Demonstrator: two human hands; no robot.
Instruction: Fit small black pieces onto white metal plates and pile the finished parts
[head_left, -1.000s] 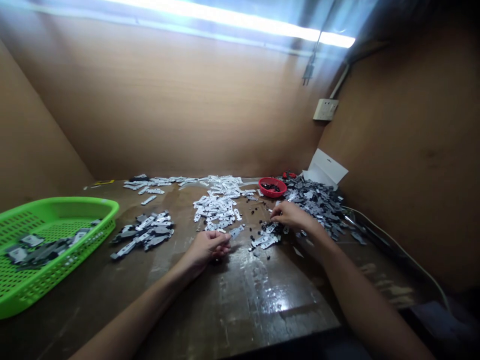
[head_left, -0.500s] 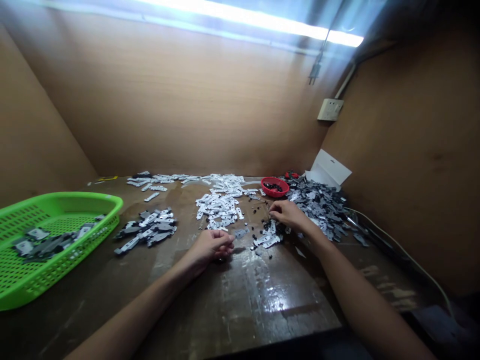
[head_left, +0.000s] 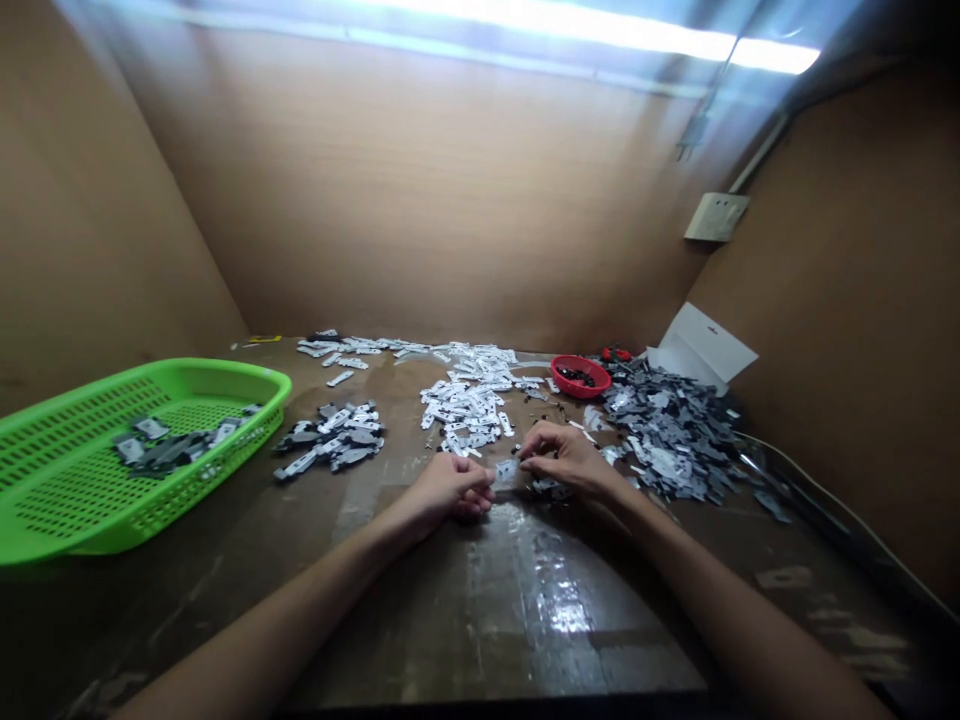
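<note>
My left hand is closed in a pinch on one end of a small flat grey plate, which sticks out to the right of the fingertips. Close to the plate's other end is my right hand, thumb and forefinger drawn together. Whatever sits between those fingers is too small to make out. Partly hidden under the right hand lie several white-and-grey pieces. Just behind both hands spreads a heap of white plates with dark spots.
On the left stands a green basket with grey parts inside. A pile of dark-and-white parts lies beside it. At the back right are a red bowl of small black pieces, a large grey heap and a white card.
My right hand has come away from the scattered black pieces to the plate in my left hand. The left hand keeps its pinch. The view has turned somewhat to the left.
</note>
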